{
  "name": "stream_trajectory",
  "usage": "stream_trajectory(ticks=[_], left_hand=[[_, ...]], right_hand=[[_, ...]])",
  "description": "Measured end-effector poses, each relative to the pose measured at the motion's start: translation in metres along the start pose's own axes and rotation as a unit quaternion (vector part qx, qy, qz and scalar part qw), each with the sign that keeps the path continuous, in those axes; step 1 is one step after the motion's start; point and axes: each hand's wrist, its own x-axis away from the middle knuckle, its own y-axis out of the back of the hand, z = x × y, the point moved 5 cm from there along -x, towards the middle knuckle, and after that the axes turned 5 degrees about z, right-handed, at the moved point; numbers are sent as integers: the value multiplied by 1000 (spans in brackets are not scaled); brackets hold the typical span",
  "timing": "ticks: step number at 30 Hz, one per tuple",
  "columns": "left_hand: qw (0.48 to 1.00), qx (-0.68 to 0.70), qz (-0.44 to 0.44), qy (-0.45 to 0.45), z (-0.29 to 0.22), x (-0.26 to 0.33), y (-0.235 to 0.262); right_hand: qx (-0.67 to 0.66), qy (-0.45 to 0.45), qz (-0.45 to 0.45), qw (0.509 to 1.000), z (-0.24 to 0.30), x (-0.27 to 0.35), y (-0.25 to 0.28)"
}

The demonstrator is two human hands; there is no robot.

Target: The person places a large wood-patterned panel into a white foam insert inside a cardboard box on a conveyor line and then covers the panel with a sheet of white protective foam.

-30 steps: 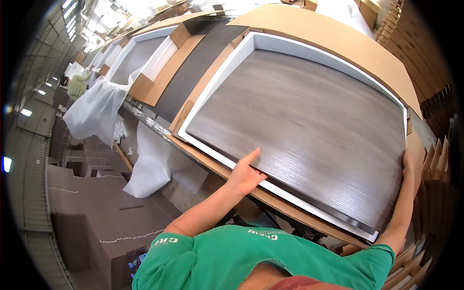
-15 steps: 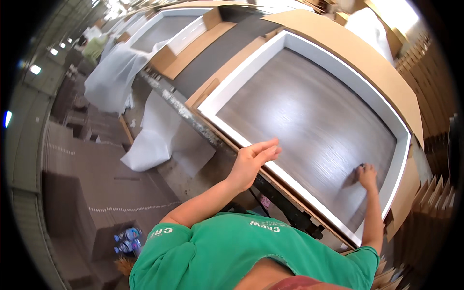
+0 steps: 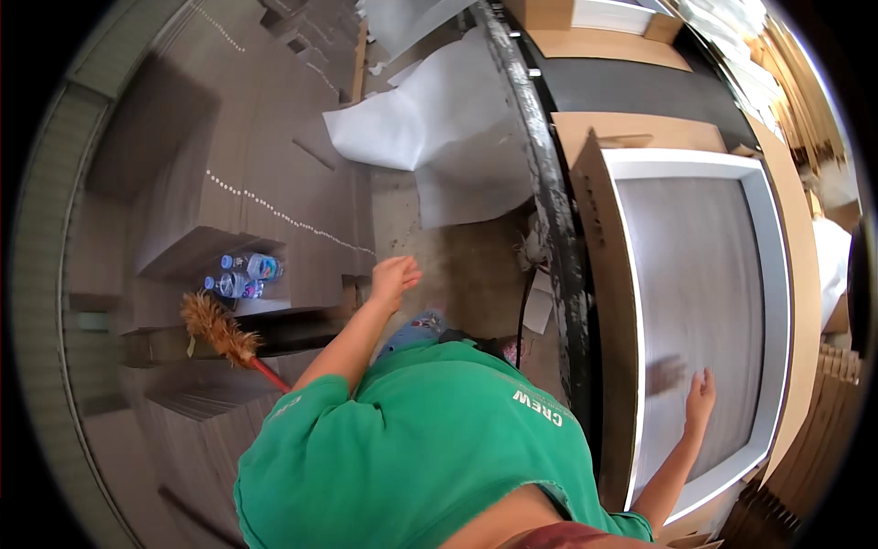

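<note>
Workshop floor: dusty brownish-grey strip (image 3: 391, 212) between tall grey-brown board stacks (image 3: 137, 183) and long black-topped bench (image 3: 631, 87)
View: swung left toward the stacks, with bench now off to the right
Panel: flat grey wood-grain panel (image 3: 686, 247), lying inside white-walled rectangular frame (image 3: 776, 293), within open brown cardboard box (image 3: 608, 348) on the bench
Left hand (image 3: 395, 277): away from the frame edge now, out over the floor strip, loosely bent, gripping nothing visible
Right hand (image 3: 701, 398): still over the panel, loosely open, apparently not touching
Upshot: panel ungripped, apparently settled flat
</note>
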Motion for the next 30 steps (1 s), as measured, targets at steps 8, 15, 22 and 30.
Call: stream_trajectory(ticks=[8, 15, 22, 30], left_hand=[[986, -114, -80, 96, 37, -133, 123], [973, -191, -116, 53, 3, -284, 221], [967, -205, -143, 57, -69, -374, 251], [873, -470, -118, 52, -158, -411, 232]], right_hand=[[-58, 255, -193, 946, 301, 22, -45], [-43, 343, -156, 925, 484, 38, -188], [2, 356, 93, 930, 555, 10, -318], [12, 419, 215, 882, 610, -101, -423]])
